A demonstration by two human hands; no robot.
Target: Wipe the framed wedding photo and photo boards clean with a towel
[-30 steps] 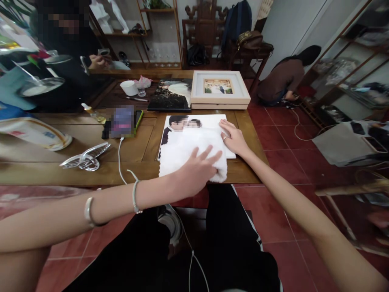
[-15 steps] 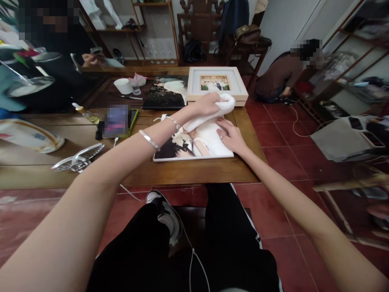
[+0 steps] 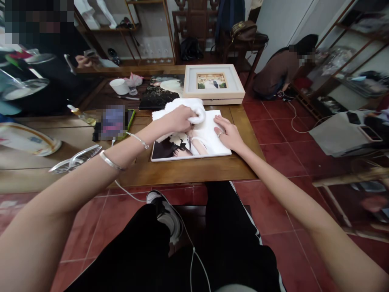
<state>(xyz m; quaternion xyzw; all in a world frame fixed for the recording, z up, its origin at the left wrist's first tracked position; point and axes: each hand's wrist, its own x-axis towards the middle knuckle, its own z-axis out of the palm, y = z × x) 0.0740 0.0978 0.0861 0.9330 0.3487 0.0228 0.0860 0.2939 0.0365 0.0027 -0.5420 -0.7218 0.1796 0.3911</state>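
Note:
A flat photo panel (image 3: pixel 209 140) with a printed portrait lies on the wooden table (image 3: pixel 194 172) in front of me. Bunched under the fingers of my left hand (image 3: pixel 181 117) is a white towel (image 3: pixel 185 104), which covers the panel's upper left part. That hand is closed round the cloth. My right hand (image 3: pixel 227 133) lies flat on the panel's right side, fingers stretched out, a ring on one of them. Behind the panel stand a light wooden picture frame (image 3: pixel 188 87) and a dark photo panel (image 3: pixel 161 91).
To the left are a phone (image 3: pixel 114 121), a dropper bottle (image 3: pixel 81 115), a silver hair claw (image 3: pixel 75 159) and a white roll (image 3: pixel 119 86). One person sits across the table at far left. Another person (image 3: pixel 270 79) crouches on the right near shelves. A white cable hangs by my legs.
My left hand has moved left across the panel with the towel, from the upper right toward the upper left. My right hand stays on the panel's right side.

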